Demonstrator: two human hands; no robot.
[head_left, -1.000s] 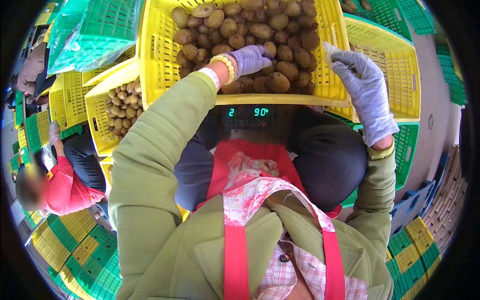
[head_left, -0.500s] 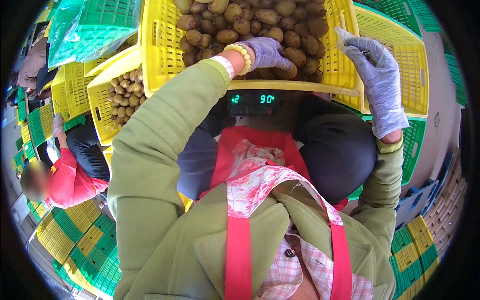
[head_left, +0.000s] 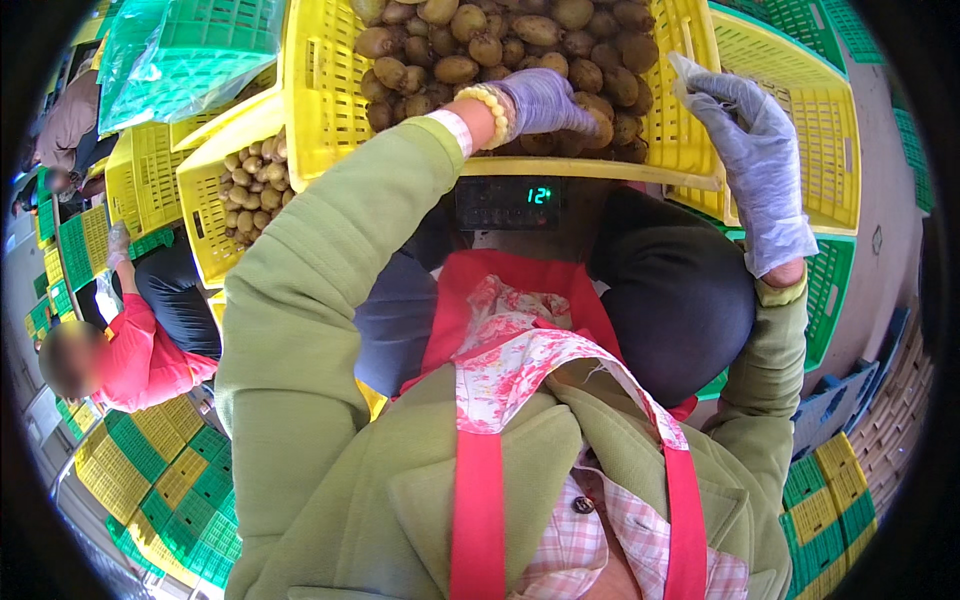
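Observation:
A yellow plastic crate (head_left: 330,130) full of brown kiwifruit (head_left: 455,70) stands in front of me. My left hand (head_left: 545,100), in a thin purple glove with a beaded bracelet at the wrist, reaches into its near side. The fingers curl round a kiwifruit (head_left: 600,122), which shows partly at the fingertips. My right hand (head_left: 755,150), in a loose translucent glove, is raised by the crate's right wall. Its finger and thumb are bent together at a wisp of clear plastic film (head_left: 686,72). Whether that film is separate from the glove is hard to tell.
Under the crate's near edge is a scale display (head_left: 510,203) with lit green digits. A yellow crate of smaller kiwifruit (head_left: 255,190) stands left, another yellow crate (head_left: 825,150) right. Plastic covers a green crate (head_left: 190,60). A co-worker in red (head_left: 150,355) sits at left.
My left hand has shifted slightly right among the fruit, and a kiwifruit now shows at its fingertips. The display's digits have changed. My right hand stays almost still.

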